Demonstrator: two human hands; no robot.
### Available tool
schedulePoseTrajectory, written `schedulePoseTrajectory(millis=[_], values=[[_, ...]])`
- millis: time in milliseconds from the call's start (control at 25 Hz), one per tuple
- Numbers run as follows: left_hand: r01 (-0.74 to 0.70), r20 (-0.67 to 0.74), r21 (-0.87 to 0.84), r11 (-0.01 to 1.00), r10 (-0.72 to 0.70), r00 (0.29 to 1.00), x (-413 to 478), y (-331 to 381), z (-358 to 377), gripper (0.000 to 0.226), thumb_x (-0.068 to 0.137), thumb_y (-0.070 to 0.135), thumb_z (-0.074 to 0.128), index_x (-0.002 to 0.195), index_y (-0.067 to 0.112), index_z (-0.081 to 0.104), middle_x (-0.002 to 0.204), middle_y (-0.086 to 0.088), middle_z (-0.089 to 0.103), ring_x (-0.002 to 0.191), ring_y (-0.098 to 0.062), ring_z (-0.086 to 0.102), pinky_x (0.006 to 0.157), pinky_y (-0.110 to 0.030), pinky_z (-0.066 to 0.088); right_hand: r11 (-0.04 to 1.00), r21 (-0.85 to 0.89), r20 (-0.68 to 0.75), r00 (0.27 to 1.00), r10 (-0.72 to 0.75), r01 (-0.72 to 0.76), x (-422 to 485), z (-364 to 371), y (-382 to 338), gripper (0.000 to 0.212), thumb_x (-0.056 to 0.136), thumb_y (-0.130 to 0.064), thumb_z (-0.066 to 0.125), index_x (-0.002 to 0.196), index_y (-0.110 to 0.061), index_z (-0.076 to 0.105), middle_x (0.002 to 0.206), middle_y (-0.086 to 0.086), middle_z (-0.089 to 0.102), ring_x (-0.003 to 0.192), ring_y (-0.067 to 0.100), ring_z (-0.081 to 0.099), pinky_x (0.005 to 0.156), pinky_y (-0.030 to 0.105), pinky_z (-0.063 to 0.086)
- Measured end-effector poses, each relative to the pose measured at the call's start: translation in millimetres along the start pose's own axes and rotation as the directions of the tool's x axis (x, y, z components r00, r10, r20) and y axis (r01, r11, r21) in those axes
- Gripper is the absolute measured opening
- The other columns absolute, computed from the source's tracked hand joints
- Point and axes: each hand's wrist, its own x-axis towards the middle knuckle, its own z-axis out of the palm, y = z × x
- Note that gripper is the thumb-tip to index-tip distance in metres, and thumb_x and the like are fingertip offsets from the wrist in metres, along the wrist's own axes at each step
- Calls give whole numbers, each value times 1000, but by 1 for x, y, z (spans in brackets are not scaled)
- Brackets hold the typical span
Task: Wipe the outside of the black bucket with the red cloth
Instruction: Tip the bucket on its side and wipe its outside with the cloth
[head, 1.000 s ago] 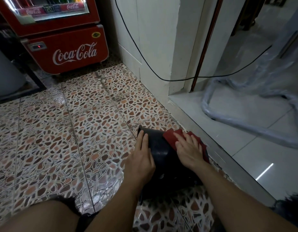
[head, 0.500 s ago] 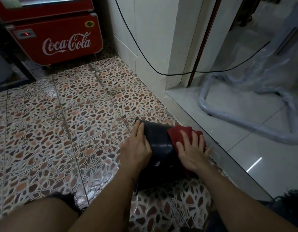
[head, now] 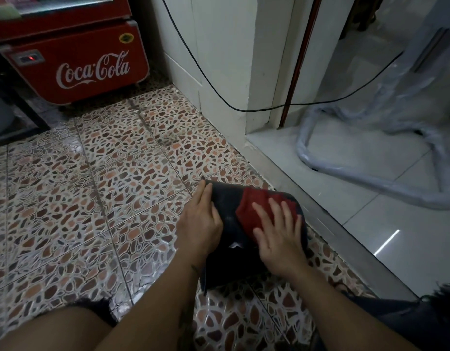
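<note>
The black bucket [head: 226,206] lies on its side on the patterned floor tiles, close in front of me. A red cloth [head: 249,211] is draped over its upper side. My right hand [head: 279,234] lies flat on the cloth with fingers spread, pressing it against the bucket's wall. My left hand [head: 201,221] rests against the bucket's left side, fingers together and pointing away from me, steadying it. The bucket's mouth and base are largely hidden by my hands and forearms.
A red Coca-Cola cooler [head: 77,64] stands at the back left. A white pillar [head: 226,59] with a black cable [head: 193,57] rises behind the bucket. A metal threshold [head: 327,224] runs along the right, beyond it white tiles and a plastic-wrapped frame [head: 370,181]. My knee [head: 49,328] is lower left.
My right hand and the red cloth have slid a little across the bucket's upper side. The left hand stays on the bucket's left side. The camera view has shifted slightly.
</note>
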Motion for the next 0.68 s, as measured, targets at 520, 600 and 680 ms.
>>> schedulePoseTrajectory(millis=[520, 600, 680], values=[[103, -82, -229, 968, -124, 989, 1, 16, 3, 51, 99, 17, 41, 150, 23, 43, 161, 7, 33, 144, -13, 35, 108, -17, 17, 991, 136, 5, 1000, 2, -2, 15, -12, -10, 60, 95, -56, 18, 154, -49, 14, 170, -5, 6, 155, 22, -6, 122, 55, -9], [145, -69, -239, 960, -166, 984, 3, 26, 2, 50, 99, 17, 39, 149, 21, 44, 160, 4, 34, 145, -18, 35, 113, -23, 20, 976, 135, 13, 985, 173, -173, 16, -20, 5, 55, 100, -50, 25, 154, -46, 18, 170, -2, 9, 155, 25, -4, 123, 58, -4], [186, -45, -237, 953, -202, 978, 7, 29, 1, 47, 97, 16, 38, 143, 16, 50, 154, -2, 45, 138, -26, 43, 116, -36, 31, 957, 139, 78, 966, 245, -254, 16, -25, 6, 54, 102, -45, 31, 155, -44, 21, 170, 0, 9, 155, 27, -4, 123, 57, -2]])
